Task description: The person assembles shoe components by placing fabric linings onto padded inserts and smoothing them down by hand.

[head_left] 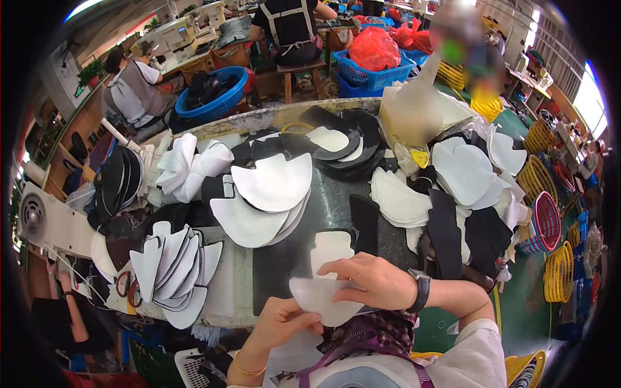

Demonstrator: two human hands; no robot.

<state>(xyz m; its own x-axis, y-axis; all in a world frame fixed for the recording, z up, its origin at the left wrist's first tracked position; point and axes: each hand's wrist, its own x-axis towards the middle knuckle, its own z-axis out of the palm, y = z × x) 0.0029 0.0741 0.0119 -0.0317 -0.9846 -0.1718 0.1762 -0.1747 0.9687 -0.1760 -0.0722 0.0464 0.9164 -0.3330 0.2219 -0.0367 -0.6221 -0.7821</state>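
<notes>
At the near edge of the table I hold a white, curved cut-out piece [323,304] that looks like a shoe part. My left hand [281,323] pinches its lower left edge between thumb and fingers. On its right side, the fingers of my right hand [372,281] are closed over it, index finger stretched along the top. Just beyond it lies a similar white piece [331,246] on the dark work surface [281,268]. A fanned stack of larger white pieces with dark edges [275,184] sits farther off to the left.
Red-handled scissors [128,289] lie by another stack of white pieces [174,268] at the left. Black strips [444,233] and pale cut-outs [401,199] cover the right side. Co-workers [139,94] sit beyond the table near blue baskets [213,103]. Yellow baskets [558,271] stand at right.
</notes>
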